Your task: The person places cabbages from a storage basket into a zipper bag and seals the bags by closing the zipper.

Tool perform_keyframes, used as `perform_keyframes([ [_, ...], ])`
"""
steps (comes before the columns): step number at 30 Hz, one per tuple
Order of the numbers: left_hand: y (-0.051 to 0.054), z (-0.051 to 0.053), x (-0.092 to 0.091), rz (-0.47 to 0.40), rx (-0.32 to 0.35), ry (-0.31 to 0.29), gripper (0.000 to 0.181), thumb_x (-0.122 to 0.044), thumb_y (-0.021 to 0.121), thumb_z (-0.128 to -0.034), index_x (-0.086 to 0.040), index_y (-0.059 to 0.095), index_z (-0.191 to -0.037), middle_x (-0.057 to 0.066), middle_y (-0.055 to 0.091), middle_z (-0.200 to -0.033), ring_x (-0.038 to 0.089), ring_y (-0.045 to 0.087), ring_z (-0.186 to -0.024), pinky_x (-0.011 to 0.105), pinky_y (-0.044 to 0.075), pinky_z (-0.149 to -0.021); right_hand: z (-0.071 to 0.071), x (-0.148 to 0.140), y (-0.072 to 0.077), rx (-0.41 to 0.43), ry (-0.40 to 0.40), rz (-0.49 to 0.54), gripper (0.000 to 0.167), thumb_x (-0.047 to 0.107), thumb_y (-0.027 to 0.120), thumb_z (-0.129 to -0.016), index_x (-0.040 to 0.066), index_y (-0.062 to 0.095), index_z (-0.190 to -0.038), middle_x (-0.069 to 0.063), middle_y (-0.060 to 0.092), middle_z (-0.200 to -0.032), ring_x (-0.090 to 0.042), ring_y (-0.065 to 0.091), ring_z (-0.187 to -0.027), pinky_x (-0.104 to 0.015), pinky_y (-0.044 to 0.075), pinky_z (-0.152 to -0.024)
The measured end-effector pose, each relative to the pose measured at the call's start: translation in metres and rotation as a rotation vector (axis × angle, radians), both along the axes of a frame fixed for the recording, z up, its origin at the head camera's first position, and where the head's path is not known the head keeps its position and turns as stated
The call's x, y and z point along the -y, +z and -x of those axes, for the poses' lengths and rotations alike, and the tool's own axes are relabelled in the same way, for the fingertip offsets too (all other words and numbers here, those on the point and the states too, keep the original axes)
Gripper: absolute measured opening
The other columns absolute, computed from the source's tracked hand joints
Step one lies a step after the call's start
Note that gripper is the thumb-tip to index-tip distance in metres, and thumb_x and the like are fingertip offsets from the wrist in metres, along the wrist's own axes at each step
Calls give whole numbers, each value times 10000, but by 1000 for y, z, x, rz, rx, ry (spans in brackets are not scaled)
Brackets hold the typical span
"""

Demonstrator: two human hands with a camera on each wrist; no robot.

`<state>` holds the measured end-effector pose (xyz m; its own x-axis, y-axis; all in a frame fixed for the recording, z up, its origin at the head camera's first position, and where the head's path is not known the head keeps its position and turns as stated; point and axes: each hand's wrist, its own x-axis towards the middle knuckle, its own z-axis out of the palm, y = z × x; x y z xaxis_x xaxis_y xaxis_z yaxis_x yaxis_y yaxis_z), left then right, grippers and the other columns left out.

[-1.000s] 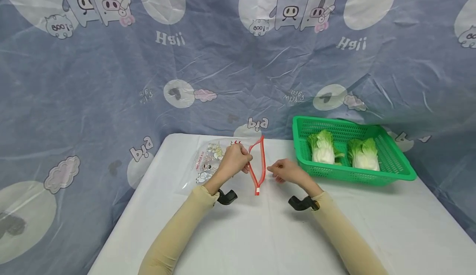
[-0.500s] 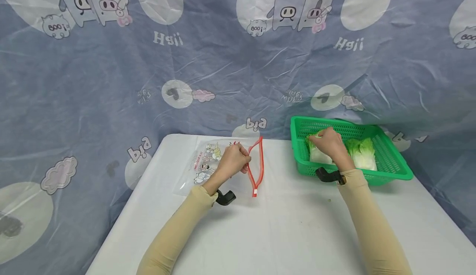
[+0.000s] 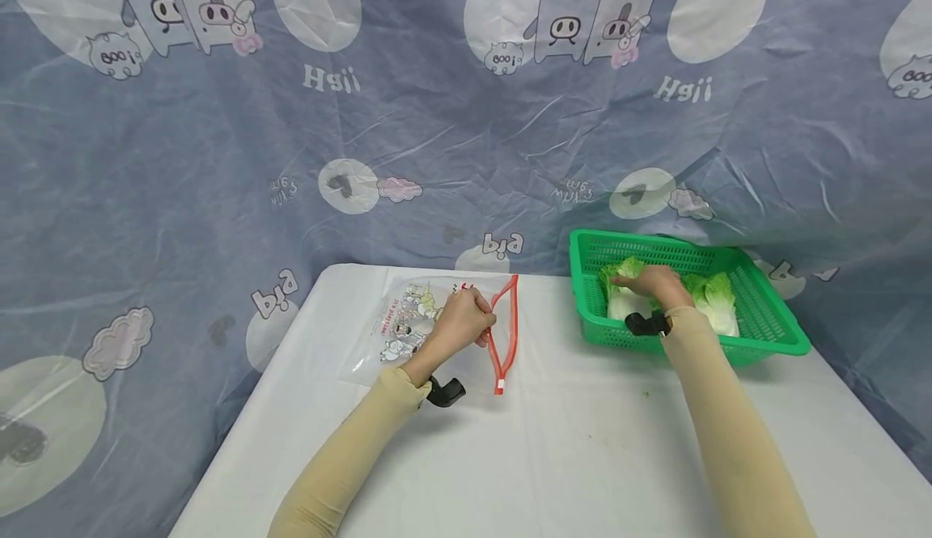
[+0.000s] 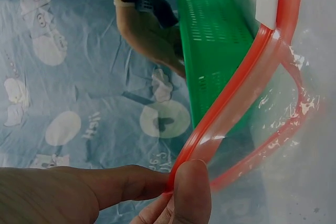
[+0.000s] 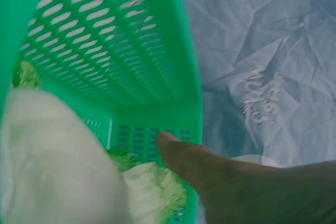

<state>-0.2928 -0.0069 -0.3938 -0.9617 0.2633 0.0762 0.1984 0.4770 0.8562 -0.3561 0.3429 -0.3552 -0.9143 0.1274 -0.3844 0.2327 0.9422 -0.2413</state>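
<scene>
White tabletop separates the red-edged bag from the green basket.

Through the head feed I see a white-topped bench, with a few small specks on its right half. Beyond the far edge hangs a wrinkled blue-grey sheet, which I also see past the left and right sides. I make out pale circles, pinkish clouds, boxy cartoon figures and white lettering printed on it.
</scene>
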Motion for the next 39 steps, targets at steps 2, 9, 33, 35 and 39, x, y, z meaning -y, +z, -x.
perform_keyframes([
  [2,-1,0,0,1,0,-2,62,-48,636,-879,-13,599,-843,88,635,-607,149,631,-436,279,546,-453,1,-5,-4,12,-2,28,866,598,425,-954,-172,399,-1349,-436,388,-1303,-535,485,-1119,-569,471,-904],
  [9,1,-1,-1,14,-2,8,62,-56,638,-873,-19,601,-841,79,634,-604,135,619,-425,277,539,-444,1,-17,-12,73,-64,135,780,647,506,-894,-73,566,-1187,-229,516,-1041,-265,511,-782,-362,476,-670],
  [33,3,0,2,-4,-39,36,58,-49,651,-866,-21,612,-833,72,638,-590,151,629,-433,302,550,-457,2,-15,-16,-204,-78,228,465,488,554,-909,93,472,-676,20,382,-600,-162,418,-565,-326,413,-565],
  [35,4,0,3,-16,-47,39,57,-48,648,-868,-19,614,-833,79,641,-599,171,637,-446,313,554,-464,-1,-13,-14,-284,-102,232,497,497,556,-905,112,416,-623,34,329,-573,-160,388,-547,-320,391,-542],
  [39,7,0,5,-41,-54,49,59,-45,645,-869,-22,615,-824,84,651,-625,179,640,-470,317,559,-481,-7,-7,-14,-474,-166,252,539,535,541,-904,77,433,-642,-19,394,-599,-204,442,-560,-330,415,-530],
])
